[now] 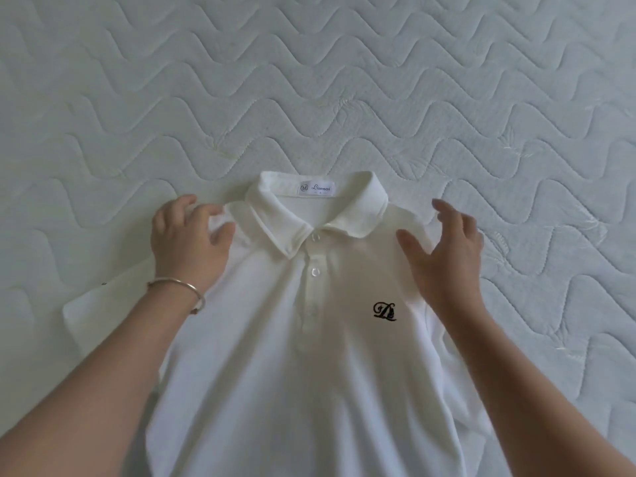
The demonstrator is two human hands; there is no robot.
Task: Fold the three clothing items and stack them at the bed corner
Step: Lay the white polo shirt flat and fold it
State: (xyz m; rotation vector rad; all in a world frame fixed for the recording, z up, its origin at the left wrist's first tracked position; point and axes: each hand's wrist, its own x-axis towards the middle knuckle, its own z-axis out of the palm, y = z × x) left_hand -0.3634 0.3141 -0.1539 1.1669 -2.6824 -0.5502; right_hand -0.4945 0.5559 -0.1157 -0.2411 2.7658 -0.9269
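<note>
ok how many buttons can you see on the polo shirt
2. The upper button sits just under the collar of the polo shirt. The lower button is right below it. More may be hidden further down the front.

White polo shirt [275,356] on mattress [309,80] — left hand [187,241] pinches shoulder, right hand [447,256] spread.

A thin silver-coloured bangle [179,283] circles the wrist of the left hand [189,239], its small knobbed ends meeting at one side. Both forearms are bare, and so is the right hand [447,259].
</note>
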